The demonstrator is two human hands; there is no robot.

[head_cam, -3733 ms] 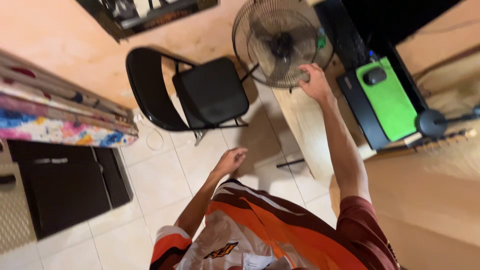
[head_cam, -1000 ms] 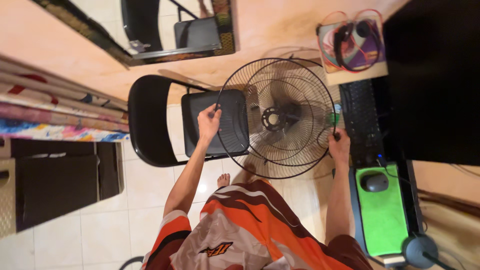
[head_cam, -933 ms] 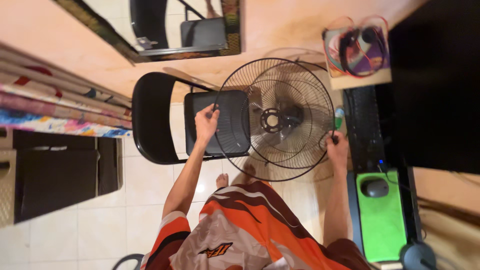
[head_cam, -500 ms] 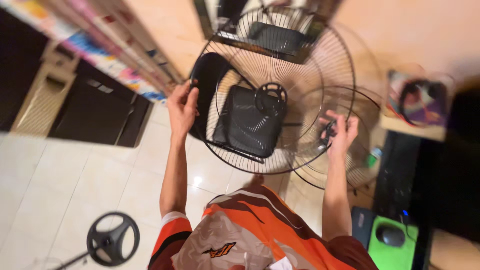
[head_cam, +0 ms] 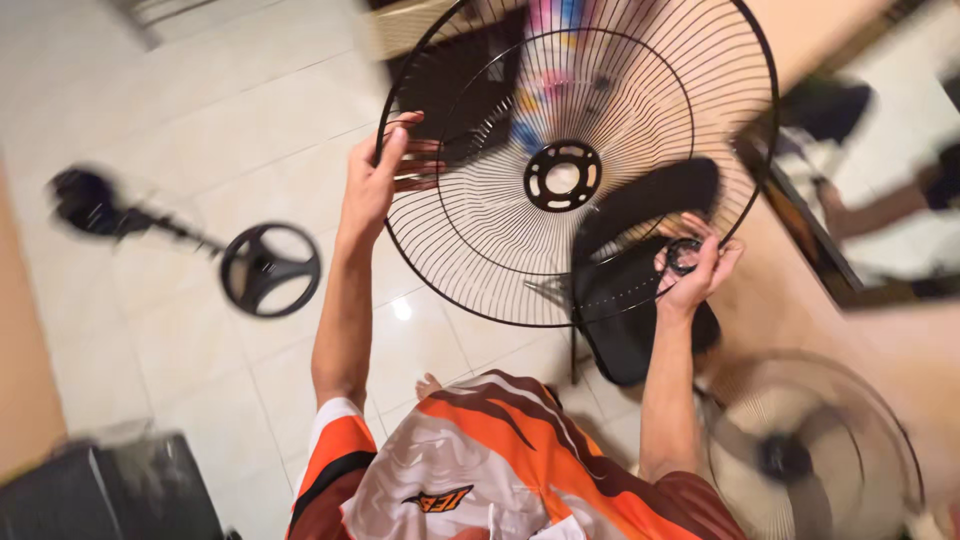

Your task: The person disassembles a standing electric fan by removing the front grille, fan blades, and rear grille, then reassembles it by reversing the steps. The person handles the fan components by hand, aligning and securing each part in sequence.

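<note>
A round black wire fan guard (head_cam: 500, 240) is lifted in front of me, its ring hub near the middle. My left hand (head_cam: 375, 180) grips the guard's left rim. My right hand (head_cam: 695, 265) holds the guard's lower right edge together with a small black round part (head_cam: 683, 257). Behind the guard stands a black chair (head_cam: 630, 300). The fan (head_cam: 810, 450) with its remaining grille is at the lower right, blurred.
A black fan stand with a round base (head_cam: 270, 268) lies on the white tiled floor at the left. A dark cabinet (head_cam: 110, 490) is at the lower left. A mirror (head_cam: 880, 190) leans at the right.
Both hands have carried the wire guard away from the fan and swung it left. My view has turned, so the fan now sits at the lower right.
</note>
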